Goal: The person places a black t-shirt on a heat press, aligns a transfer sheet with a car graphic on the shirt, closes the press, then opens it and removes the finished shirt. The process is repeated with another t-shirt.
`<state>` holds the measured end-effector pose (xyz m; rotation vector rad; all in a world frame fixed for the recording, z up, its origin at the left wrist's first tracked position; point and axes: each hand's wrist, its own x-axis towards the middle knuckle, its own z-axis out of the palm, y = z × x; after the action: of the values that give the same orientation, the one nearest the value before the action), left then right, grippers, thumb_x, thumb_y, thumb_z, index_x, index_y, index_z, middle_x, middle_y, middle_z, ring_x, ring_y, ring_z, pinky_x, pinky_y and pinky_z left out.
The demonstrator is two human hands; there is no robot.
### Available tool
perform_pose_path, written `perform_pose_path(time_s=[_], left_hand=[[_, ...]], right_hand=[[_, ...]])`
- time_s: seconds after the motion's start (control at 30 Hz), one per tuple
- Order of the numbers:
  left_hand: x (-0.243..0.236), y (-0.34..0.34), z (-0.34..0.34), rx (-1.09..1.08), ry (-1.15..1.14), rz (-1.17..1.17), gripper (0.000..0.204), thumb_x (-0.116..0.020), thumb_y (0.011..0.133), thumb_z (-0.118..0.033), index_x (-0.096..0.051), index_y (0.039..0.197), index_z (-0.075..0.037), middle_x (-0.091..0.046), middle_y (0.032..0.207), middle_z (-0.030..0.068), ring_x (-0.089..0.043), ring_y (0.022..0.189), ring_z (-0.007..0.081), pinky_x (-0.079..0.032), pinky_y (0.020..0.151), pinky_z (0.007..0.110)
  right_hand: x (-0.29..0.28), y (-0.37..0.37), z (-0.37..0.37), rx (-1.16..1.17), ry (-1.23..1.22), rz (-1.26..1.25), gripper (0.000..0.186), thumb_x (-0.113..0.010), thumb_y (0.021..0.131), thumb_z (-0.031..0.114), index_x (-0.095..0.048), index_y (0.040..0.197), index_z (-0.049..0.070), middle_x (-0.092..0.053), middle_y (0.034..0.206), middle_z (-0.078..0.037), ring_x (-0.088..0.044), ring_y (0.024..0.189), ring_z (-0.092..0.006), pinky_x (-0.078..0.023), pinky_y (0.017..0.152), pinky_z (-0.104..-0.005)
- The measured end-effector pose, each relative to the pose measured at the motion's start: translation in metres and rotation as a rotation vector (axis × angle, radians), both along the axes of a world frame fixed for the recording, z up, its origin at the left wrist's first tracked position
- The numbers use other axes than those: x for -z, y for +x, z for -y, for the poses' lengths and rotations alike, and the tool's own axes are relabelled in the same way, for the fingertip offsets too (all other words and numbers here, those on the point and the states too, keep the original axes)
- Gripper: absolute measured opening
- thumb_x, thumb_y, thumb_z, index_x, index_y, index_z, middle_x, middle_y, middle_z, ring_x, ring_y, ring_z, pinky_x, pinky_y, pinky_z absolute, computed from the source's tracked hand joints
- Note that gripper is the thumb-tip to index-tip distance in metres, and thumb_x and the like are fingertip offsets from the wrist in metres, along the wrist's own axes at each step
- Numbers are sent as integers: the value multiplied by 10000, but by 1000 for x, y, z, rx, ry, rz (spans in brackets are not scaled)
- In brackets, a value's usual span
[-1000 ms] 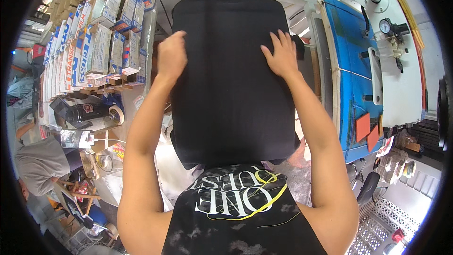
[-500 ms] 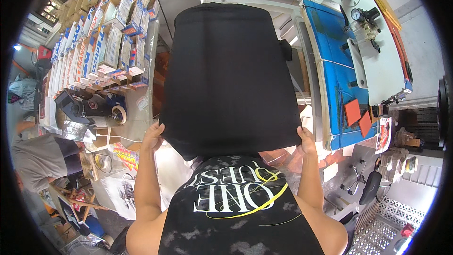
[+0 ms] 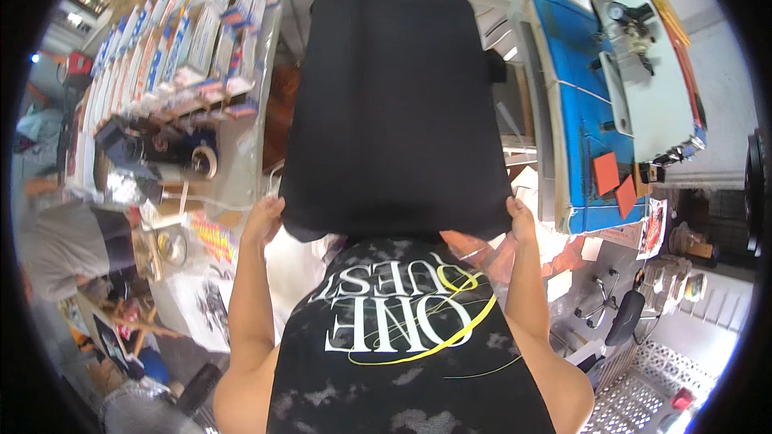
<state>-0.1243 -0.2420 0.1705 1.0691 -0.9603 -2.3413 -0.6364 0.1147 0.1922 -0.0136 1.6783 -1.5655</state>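
A plain black cloth (image 3: 394,112) lies smooth over a broad flat form with rounded corners, in front of my body. The form beneath is hidden. My left hand (image 3: 264,219) is closed on the cloth's near left corner, thumb on top. At the near right corner my right hand (image 3: 520,217) pinches the same edge. Between my hands the near edge hangs close to my chest. A small black flap (image 3: 495,67) sticks out from the cloth's far right side; I cannot tell whether it belongs to it.
Long boxes (image 3: 185,40) fill a rack at the left, above a table with a tape roll (image 3: 205,162). To the right stands a blue pad (image 3: 575,112) with two orange squares (image 3: 605,174) and a pressure gauge (image 3: 617,12). Another person (image 3: 68,253) is at far left; an office chair (image 3: 623,317) stands lower right.
The cloth's near edge and both hands sit slightly higher in the picture, and the surroundings have shifted too, as the view moved. Both hands keep their hold on the cloth.
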Motion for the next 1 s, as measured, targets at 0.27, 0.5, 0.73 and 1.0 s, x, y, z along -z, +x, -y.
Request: perform_pose_path(time_s=[0.27,0.5,0.73,1.0], left_hand=[[8,-2,-13,-79,24,138,197,-663,973,-273,-653,1029,-84,-676,931,12,-620,827,132,-521,800,318],[15,13,-4,-116,66,-130,401,-637,973,-204,-561,1317,-10,-641,1292,119,-634,1154,257,-507,1016,434],[18,20,0,-135,96,-219,372,-618,983,-133,-545,1321,4,-594,1387,137,-608,1241,245,-503,1070,422],[47,-5,-23,-37,108,101,396,-523,1041,-266,-576,1319,12,-661,1273,123,-663,1129,219,-545,988,385]], right_hand=[[15,-11,-17,75,-53,130,208,-585,1012,149,-648,1149,5,-693,1131,-105,-659,1046,-221,-530,950,-372],[2,6,-4,130,-75,49,217,-614,1006,195,-645,1109,7,-672,1132,-74,-623,1059,-191,-476,985,-332],[-17,18,1,152,-102,130,169,-580,1026,204,-641,1059,50,-680,1078,-60,-628,1047,-178,-501,954,-334],[35,12,-2,32,108,44,207,-557,1040,207,-673,1027,36,-669,1008,-11,-602,887,-130,-486,828,-295]])
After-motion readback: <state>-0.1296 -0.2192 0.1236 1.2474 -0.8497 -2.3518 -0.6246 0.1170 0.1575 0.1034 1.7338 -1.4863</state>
